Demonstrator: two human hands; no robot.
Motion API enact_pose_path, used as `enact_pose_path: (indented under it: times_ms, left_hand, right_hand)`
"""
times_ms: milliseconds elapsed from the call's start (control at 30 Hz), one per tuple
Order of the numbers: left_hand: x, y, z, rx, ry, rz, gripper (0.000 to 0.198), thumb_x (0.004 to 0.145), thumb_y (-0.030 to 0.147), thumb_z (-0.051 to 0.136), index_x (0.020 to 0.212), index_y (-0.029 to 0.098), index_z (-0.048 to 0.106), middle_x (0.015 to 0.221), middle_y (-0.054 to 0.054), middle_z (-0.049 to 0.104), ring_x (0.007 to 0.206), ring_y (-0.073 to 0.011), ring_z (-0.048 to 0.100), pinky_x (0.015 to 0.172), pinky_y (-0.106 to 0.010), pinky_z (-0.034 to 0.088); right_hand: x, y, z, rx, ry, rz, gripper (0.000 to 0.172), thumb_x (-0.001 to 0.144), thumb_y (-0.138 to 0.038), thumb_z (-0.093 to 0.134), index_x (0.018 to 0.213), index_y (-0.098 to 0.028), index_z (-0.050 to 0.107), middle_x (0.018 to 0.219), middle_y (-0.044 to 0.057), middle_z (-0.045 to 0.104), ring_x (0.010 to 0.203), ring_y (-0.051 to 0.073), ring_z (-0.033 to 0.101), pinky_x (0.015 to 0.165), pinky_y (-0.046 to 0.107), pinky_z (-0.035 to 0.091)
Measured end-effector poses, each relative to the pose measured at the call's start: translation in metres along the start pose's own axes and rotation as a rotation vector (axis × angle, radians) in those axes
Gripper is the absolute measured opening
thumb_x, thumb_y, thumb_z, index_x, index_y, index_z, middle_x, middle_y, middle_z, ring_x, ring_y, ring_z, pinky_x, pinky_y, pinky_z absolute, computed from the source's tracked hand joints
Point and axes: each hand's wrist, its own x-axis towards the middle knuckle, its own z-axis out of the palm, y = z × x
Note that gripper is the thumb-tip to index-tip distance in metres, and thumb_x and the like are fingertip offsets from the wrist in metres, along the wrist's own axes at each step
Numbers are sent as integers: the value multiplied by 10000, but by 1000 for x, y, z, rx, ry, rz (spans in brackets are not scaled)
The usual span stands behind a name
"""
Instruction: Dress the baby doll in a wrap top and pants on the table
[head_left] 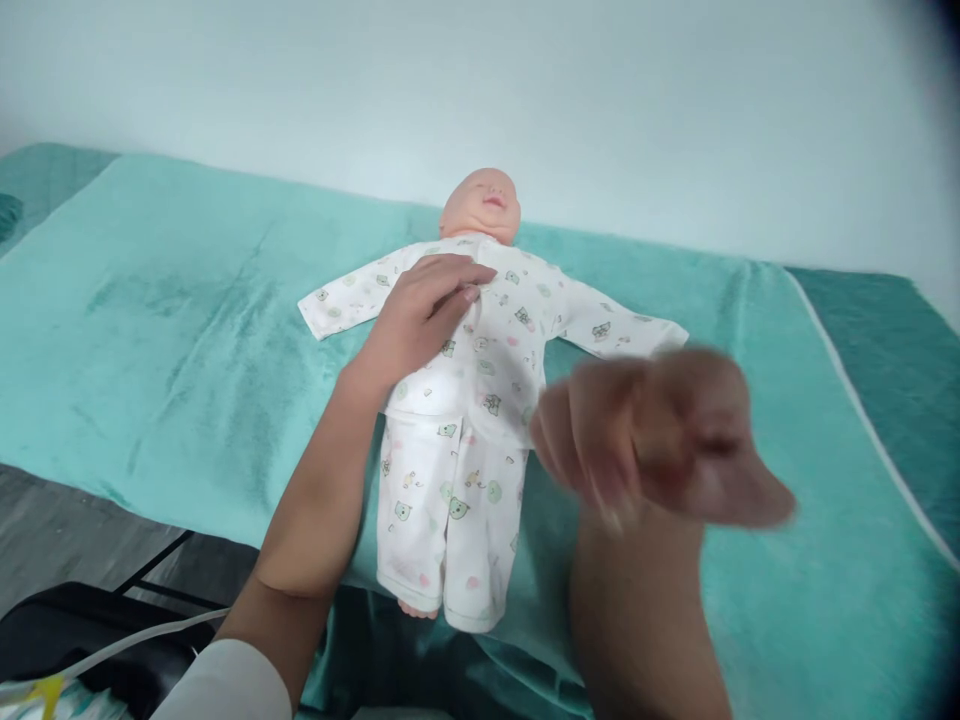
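Observation:
A baby doll point(480, 205) lies on its back on a teal blanket point(172, 320), dressed in a white printed shirt point(510, 330) and matching trousers point(442, 510). My left hand point(420, 315) rests flat on the doll's chest, fingers stretched out and holding nothing. My right hand point(660, 435) hovers close to the camera above the doll's left hip, smeared by motion. Its fingers look curled downward, and whether anything is in them does not show.
The blanket covers a table that runs along a pale wall point(600, 100). A darker teal strip point(885, 360) lies at the right. At lower left are a black object point(90, 625), a white cable point(142, 638) and the grey floor point(52, 530).

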Motion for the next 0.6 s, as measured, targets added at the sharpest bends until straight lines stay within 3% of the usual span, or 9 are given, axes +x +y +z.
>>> enact_pose_path:
  times_ms: [100, 167, 267, 400, 600]
  left_hand:
    - [4, -6, 4, 14, 42, -6, 380, 1056, 499, 508, 1272, 273, 725, 1397, -77, 717, 1449, -269, 553, 1250, -487, 397]
    - [8, -13, 6, 18, 26, 23, 432, 1053, 550, 498, 1353, 297, 679, 1480, -67, 669, 1548, -282, 453, 1280, -504, 355]
    - [15, -24, 9, 35, -16, 44, 517, 1054, 607, 454, 1445, 306, 610, 1563, -64, 605, 1604, -294, 372, 1299, -512, 322]
    - [18, -32, 8, 92, -47, 39, 576, 1083, 612, 360, 1499, 262, 550, 1587, -83, 574, 1538, -272, 457, 1283, -491, 352]
    - [16, -36, 7, 119, -60, 45, 560, 1098, 577, 354, 1521, 248, 518, 1573, -72, 578, 1521, -250, 475, 1284, -474, 373]
  right_hand:
    - [9, 24, -1, -129, 486, -49, 198, 920, -499, 704, 1028, -333, 695, 1045, 50, 746, 962, 230, 735, 802, 372, 629]
    - [18, 44, -1, -294, 618, -17, 243, 950, -493, 679, 1124, -324, 693, 1276, 63, 716, 1240, 260, 672, 1059, 446, 570]
    - [25, 72, -8, -500, 612, -8, 372, 972, -525, 660, 1272, -305, 673, 1422, 76, 661, 1391, 278, 577, 1229, 513, 434]
    - [31, 94, -24, -680, 505, 24, 518, 992, -623, 596, 1400, -305, 628, 1503, 89, 618, 1442, 296, 527, 1253, 572, 392]
    - [47, 102, -42, -836, 444, -9, 541, 1029, -689, 462, 1338, -301, 678, 1466, 92, 644, 1435, 291, 540, 1268, 584, 367]
